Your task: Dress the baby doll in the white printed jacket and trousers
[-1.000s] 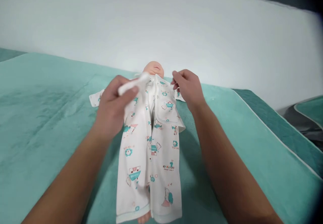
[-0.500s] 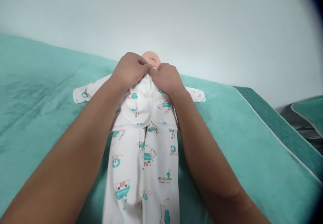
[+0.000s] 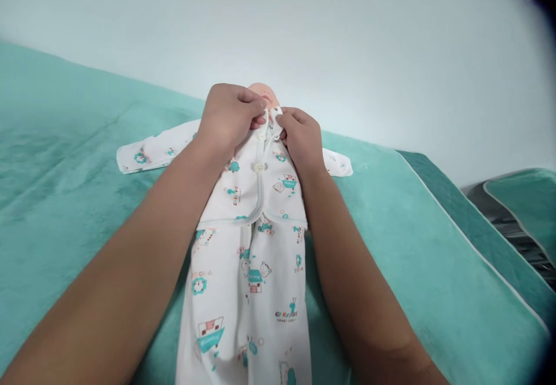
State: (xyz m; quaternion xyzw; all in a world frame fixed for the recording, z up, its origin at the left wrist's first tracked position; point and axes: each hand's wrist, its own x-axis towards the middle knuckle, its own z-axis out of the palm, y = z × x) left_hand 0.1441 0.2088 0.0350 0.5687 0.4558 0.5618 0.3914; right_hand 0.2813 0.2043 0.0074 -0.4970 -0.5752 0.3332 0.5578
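A doll [image 3: 263, 91] lies on its back, dressed in a white baby jacket [image 3: 278, 200] and matching trousers [image 3: 278, 281] with printed animals and houses. At the neck, my left hand [image 3: 232, 113] pinches one front edge of the jacket, fingers closed. Opposite it, my right hand [image 3: 302, 136] is closed on the other edge, which it lifts slightly. The two edges stand apart at the collar, leaving a small gap. Lower on the chest a pale button [image 3: 259, 167] holds the fronts together. My hands and forearms hide parts of the doll's shoulders and sleeves.
The doll lies on a green plush cover [image 3: 391, 246]. A darker green strip with white edging [image 3: 460, 205] runs along the right. Beyond it are a black shiny thing [image 3: 504, 211] and another green piece [image 3: 530, 200]. A pale wall [image 3: 347, 43] rises behind.
My hands have drawn apart at the collar, and the two jacket edges are now separated and raised. The view has shifted slightly.
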